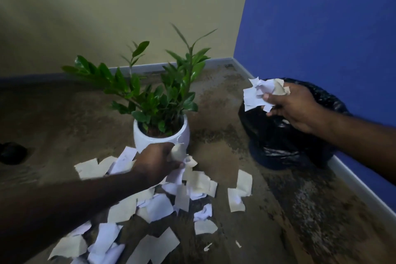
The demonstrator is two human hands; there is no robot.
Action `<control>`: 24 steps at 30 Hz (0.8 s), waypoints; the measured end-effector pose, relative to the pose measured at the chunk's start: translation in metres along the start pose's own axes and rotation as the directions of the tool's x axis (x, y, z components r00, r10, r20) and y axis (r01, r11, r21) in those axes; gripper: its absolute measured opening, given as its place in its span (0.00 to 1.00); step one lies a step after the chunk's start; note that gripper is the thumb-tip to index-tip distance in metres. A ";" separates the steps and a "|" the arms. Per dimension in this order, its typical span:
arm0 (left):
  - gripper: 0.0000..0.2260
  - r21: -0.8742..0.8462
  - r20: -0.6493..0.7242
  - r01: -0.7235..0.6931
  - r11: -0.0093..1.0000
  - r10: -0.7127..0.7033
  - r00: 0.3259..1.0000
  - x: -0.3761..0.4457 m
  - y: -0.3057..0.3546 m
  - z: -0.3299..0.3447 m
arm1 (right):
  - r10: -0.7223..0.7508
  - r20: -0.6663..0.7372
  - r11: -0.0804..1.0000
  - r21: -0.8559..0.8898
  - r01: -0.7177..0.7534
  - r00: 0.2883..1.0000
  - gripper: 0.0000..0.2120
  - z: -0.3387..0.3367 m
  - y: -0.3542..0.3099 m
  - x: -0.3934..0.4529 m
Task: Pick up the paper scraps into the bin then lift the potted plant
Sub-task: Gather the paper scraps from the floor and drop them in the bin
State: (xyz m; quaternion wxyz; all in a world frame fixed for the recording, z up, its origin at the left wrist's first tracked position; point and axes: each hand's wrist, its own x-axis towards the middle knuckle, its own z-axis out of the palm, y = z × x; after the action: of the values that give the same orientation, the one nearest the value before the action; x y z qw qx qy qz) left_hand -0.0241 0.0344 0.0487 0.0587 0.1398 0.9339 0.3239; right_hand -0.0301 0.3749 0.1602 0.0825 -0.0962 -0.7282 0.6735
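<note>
Two hands full of paper, plant pot at centre frame.
Right hand (296, 106), right of centre, clutches a crumpled wad of scraps (262, 93) over the black-lined bin (285, 141) by the blue wall. Left hand (157, 164), lower centre, grips scraps just in front of the white potted plant (160, 133). Loose paper scraps (154, 206) litter the brown floor (214, 156) across the lower frame.

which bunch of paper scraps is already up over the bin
The crumpled white and beige scraps gripped in the right hand, held above the black bag-lined bin. The left hand's bunch is down by the floor pile.
</note>
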 end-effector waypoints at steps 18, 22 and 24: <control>0.13 -0.605 -0.122 -0.132 0.785 0.073 0.990 0.071 0.197 -0.002 | 0.240 -0.216 0.956 -0.117 -0.269 0.946 0.24 -0.079 0.006 0.020; 0.12 -0.746 -0.118 -0.094 0.659 0.008 0.993 0.087 0.235 0.017 | 0.291 -0.273 0.953 -0.005 -0.304 0.917 0.33 -0.085 0.006 0.025; 0.11 -0.789 -0.068 -0.032 0.614 -0.034 0.997 0.094 0.248 0.025 | 0.303 -0.295 0.951 0.027 -0.309 0.906 0.30 -0.086 0.007 0.026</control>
State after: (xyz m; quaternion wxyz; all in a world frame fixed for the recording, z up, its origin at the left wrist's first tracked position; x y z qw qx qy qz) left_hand -0.0534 0.2634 0.1814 0.0788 0.0868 0.6981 0.7063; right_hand -0.0333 0.4653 0.1603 0.0829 -0.3093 -0.6903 0.6488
